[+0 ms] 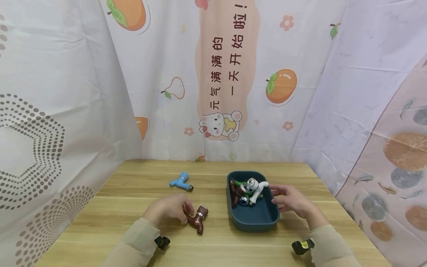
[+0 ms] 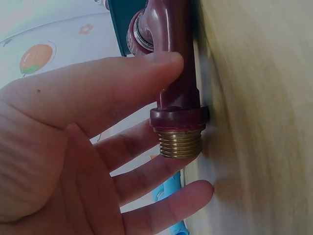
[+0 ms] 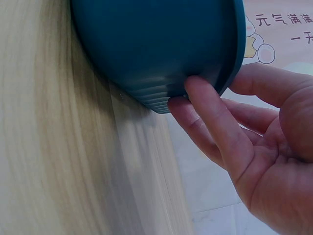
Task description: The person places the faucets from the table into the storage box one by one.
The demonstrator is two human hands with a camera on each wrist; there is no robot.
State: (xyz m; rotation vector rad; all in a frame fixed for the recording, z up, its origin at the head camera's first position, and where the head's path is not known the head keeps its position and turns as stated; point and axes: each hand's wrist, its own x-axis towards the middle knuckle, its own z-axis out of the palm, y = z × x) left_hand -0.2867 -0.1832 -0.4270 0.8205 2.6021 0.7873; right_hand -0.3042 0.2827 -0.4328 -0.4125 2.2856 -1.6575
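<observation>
A dark brown tap with a ribbed knob lies low over the left half of the table. My left hand pinches it near its threaded end; in the left wrist view the thumb presses on the brown pipe beside a brass thread, while the other fingers spread behind. My right hand holds the right side of a dark teal bin. Its thumb is at the rim and its fingertips lie against the outer wall. Inside are a white tap, a brown tap and green pieces.
A blue tap lies on the wooden table, beyond my left hand. Printed curtains hang behind the table and along both sides.
</observation>
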